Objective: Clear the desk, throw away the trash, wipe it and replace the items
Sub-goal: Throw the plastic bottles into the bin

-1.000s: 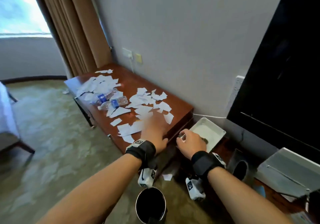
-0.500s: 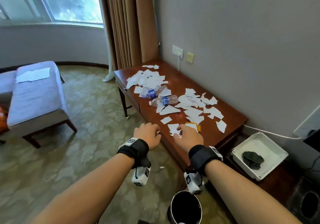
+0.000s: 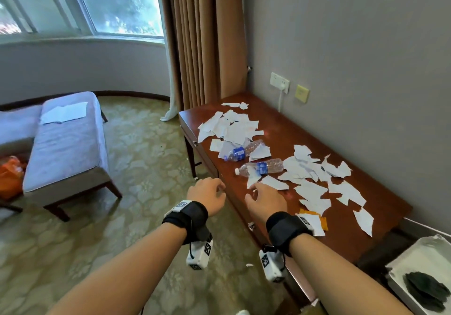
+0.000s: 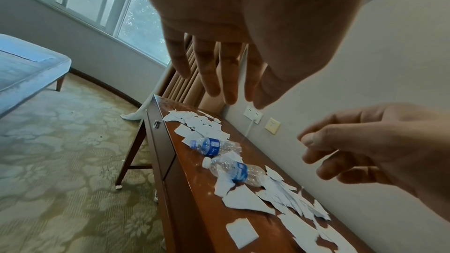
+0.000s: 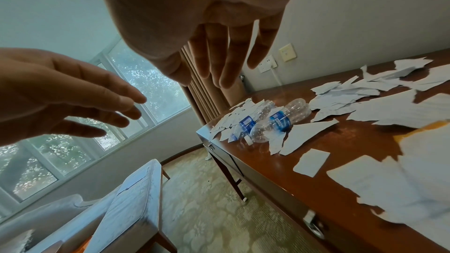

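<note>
Table [image 3: 288,129] along grey wall at right, strewn near to far with torn paper scraps [image 3: 234,126]. White-capped bottle [image 3: 261,167] and blue-capped bottle [image 3: 241,152] lying on sides mid-table, close together among scraps. Left hand [image 3: 207,192] hovering off table's left edge, above carpet, grip released, fingers loosely bent, holding nothing. Right hand [image 3: 266,200] over same edge, just beside scrap, grip likewise released. White tray [image 3: 419,258] with dark cloth [image 3: 424,288] at near right.

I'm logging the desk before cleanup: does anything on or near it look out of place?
Torn white paper scraps litter the desk, two plastic bottles lie on their sides among them, and one small scrap lies on the carpet below the desk's front edge.
</note>
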`<state>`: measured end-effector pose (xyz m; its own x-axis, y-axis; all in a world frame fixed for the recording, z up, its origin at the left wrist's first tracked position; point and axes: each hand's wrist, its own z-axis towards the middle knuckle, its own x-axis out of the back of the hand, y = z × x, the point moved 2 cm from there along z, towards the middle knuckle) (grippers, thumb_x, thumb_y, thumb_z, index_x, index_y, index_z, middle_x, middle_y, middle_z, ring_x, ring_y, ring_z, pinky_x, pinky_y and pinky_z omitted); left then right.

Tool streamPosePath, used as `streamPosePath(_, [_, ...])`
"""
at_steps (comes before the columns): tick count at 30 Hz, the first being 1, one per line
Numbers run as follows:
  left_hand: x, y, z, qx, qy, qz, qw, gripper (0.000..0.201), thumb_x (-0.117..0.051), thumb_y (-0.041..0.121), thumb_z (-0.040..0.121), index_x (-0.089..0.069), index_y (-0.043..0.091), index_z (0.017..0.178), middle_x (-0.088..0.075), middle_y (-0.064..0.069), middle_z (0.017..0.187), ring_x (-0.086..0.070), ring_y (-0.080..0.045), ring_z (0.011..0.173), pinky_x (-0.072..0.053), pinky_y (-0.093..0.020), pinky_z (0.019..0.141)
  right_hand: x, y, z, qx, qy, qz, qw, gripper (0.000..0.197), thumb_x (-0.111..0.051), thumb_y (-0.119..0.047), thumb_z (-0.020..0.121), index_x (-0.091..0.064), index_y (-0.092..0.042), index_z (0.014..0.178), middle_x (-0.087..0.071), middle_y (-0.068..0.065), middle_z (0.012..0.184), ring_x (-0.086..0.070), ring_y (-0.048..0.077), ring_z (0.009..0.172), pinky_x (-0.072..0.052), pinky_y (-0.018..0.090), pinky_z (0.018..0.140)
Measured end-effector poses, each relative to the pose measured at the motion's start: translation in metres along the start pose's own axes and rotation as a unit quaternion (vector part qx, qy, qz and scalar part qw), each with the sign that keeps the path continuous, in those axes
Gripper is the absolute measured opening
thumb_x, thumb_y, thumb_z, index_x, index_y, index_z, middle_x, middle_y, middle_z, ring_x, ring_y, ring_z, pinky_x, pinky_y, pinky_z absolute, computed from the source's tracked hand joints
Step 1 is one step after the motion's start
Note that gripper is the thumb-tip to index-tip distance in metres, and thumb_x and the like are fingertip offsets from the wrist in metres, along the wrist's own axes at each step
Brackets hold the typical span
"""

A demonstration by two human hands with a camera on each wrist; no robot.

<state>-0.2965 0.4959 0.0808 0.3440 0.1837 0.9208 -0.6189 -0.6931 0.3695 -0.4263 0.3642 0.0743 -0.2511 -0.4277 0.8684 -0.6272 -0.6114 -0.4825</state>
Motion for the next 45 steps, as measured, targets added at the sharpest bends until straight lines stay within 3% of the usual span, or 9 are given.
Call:
streamPosePath(10, [0.006,-0.024,0.13,0.002,-0.056,0.012,0.998,0.025,-0.052,0.038,0.088,-0.062,0.036,0.111,-0.061,0.008,0.113,-0.058,-0.02,0.107,-0.051,-0.039,0.09,-0.011,-0.003,0.119,-0.067,-0.052,0.005,0.996,0.032,-0.053,-0.044,0.09,-0.058,-0.03,0.117,-0.067,-0.003,0.11,-0.063,0.02,0.099,-0.054,0.038,0.088])
streamPosePath(14, [-0.006,-0.011,0.199,-0.032,-0.095,0.01,0.995,0.024,-0.055,0.037,0.086,-0.063,0.036,0.108,-0.064,0.007,0.11,-0.061,-0.02,0.102,-0.053,-0.039,0.088,-0.008,0.022,0.164,-0.136,-0.047,0.029,0.989,0.033,-0.053,-0.045,0.089,-0.057,-0.03,0.118,-0.067,-0.004,0.11,-0.063,0.02,0.098,-0.054,0.038,0.087])
streamPosePath(22, [-0.056,0.018,0.338,-0.132,-0.196,0.034,0.971,0.022,-0.059,0.033,0.087,-0.064,0.031,0.108,-0.068,0.002,0.108,-0.063,-0.021,0.096,-0.054,-0.035,0.088,-0.023,0.056,0.226,-0.294,0.0,0.09,0.951,0.028,-0.052,-0.049,0.094,-0.061,-0.026,0.106,-0.069,0.001,0.104,-0.064,0.02,0.089,-0.055,0.035,0.08])
streamPosePath(27, [-0.086,0.017,0.412,-0.174,-0.245,0.071,0.951,0.028,-0.053,0.038,0.092,-0.058,0.026,0.117,-0.069,-0.003,0.111,-0.064,-0.025,0.099,-0.052,-0.033,0.086,-0.029,0.051,0.249,-0.399,-0.009,0.071,0.914,0.036,-0.045,-0.053,0.097,-0.059,-0.026,0.117,-0.066,-0.001,0.114,-0.057,0.017,0.09,-0.04,0.024,0.067])
streamPosePath(29, [-0.097,0.018,0.432,-0.194,-0.255,0.108,0.941,0.033,-0.05,0.045,0.091,-0.056,0.027,0.118,-0.067,-0.005,0.115,-0.063,-0.027,0.102,-0.054,-0.038,0.089,-0.038,0.054,0.261,-0.433,-0.001,0.093,0.897,0.036,-0.047,-0.053,0.096,-0.059,-0.026,0.116,-0.065,-0.002,0.116,-0.06,0.018,0.099,-0.045,0.025,0.077])
streamPosePath(31, [-0.107,0.02,0.447,-0.231,-0.25,0.172,0.924,0.045,-0.052,0.047,0.088,-0.049,0.027,0.128,-0.06,-0.007,0.126,-0.057,-0.031,0.113,-0.052,-0.046,0.093,-0.053,0.058,0.274,-0.462,0.021,0.142,0.875,0.04,-0.054,-0.057,0.091,-0.059,-0.025,0.114,-0.068,0.001,0.116,-0.063,0.02,0.102,-0.052,0.035,0.088])
streamPosePath(35, [-0.119,0.02,0.464,-0.282,-0.217,0.249,0.901,0.062,-0.052,0.049,0.09,-0.031,0.024,0.143,-0.042,-0.008,0.142,-0.044,-0.031,0.127,-0.045,-0.045,0.099,-0.08,0.064,0.299,-0.508,0.038,0.175,0.842,0.059,-0.061,-0.058,0.085,-0.047,-0.024,0.131,-0.062,0.004,0.126,-0.061,0.024,0.112,-0.05,0.037,0.096])
streamPosePath(42, [-0.162,0.007,0.493,-0.28,-0.266,0.132,0.913,0.08,-0.06,0.045,0.088,-0.009,0.031,0.148,-0.04,-0.014,0.143,-0.05,-0.034,0.127,-0.048,-0.046,0.102,-0.109,0.067,0.342,-0.523,0.095,0.193,0.825,0.078,-0.071,-0.052,0.079,-0.023,-0.034,0.138,-0.043,0.006,0.143,-0.065,0.024,0.102,-0.054,0.036,0.088])
streamPosePath(45, [-0.171,0.004,0.498,-0.291,-0.275,0.105,0.91,0.084,-0.063,0.044,0.086,-0.007,0.038,0.147,-0.049,-0.01,0.138,-0.058,-0.033,0.118,-0.053,-0.047,0.095,-0.121,0.072,0.349,-0.537,0.107,0.202,0.812,0.081,-0.072,-0.049,0.078,-0.02,-0.033,0.138,-0.054,0.006,0.124,-0.065,0.026,0.096,-0.055,0.038,0.085])
